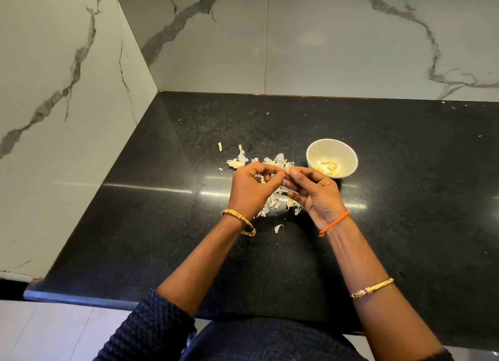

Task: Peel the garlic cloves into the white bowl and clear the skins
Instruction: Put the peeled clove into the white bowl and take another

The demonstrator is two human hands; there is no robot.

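A person is standing at a black stone counter, seen from above, with both forearms reaching up from the bottom of the frame toward its centre. The left hand and the right hand are meeting just above the middle of the picture, fingertips together, pinching a single garlic clove between them. The left hand's fingers are curling around the clove from the left, and the right hand's thumb and forefinger are gripping it from the right. A bit of pale papery skin is showing on the clove where the fingers meet.

Directly beneath and behind the hands, a loose pile of garlic skins is lying scattered on the counter, spreading from centre frame toward the upper left, with one stray flake nearer the person.

Just to the right of the hands, a small white bowl is sitting on the counter, holding several peeled cloves at its bottom.

The left wrist is wearing a gold bangle. The right wrist is wearing an orange thread band, and a second gold bangle is sitting lower on that forearm. Dark knitted sleeves are filling the bottom edge. White marble-patterned wall tiles are covering the upper half of the frame.
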